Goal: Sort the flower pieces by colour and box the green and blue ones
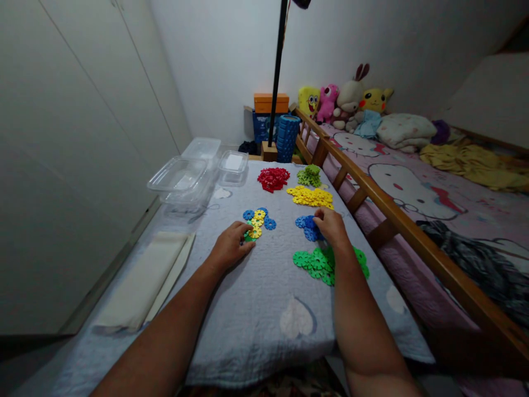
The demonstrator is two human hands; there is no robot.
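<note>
My left hand (235,245) rests at the near left edge of a small group of toy snowflake discs, its thumb and fingers apart around a green disc (249,239). In this group, yellow discs (257,223) run up the middle, with blue discs (270,223) around them. Whether they are linked together I cannot tell. Over the blue disc pile (306,227), my right hand (329,223) has its fingertips pinched at a darker blue disc. Just below my right hand lies a pile of green discs (316,262), partly hidden by my forearm.
Farther back lie yellow discs (309,196), red pieces (273,178) and light green pieces (309,176). Clear plastic containers (182,179) stand at the left, behind a folded cream cloth (142,281). A wooden bed rail (372,204) borders the right. A black pole (276,77) rises behind the table.
</note>
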